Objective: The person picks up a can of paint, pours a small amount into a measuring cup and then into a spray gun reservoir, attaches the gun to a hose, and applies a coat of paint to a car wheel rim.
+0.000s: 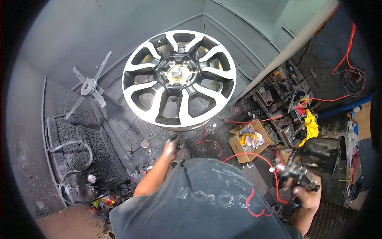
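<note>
My right hand (306, 196), at the lower right, is closed around a metal spray gun (293, 172). A red hose (275, 179) runs close beside the gun. My left hand (170, 150) hangs just below the near edge of a large alloy wheel (185, 106), apart from it. Dark smudges and shadow hide its fingers, so whether they grip anything is unclear. The wheel has black and bright silver spokes and lies face up, raised above the floor. A bright metal fitting (176, 71) stands at its centre.
A cardboard box (254, 150) with crumpled paper stands right of my body. Beyond it are cluttered shelves (274, 93) and a yellow cloth (311, 128). A cross-shaped stand (88, 86) is at the left, near a soot-dark padded panel (75, 149). Grey walls (119, 28) enclose the far side.
</note>
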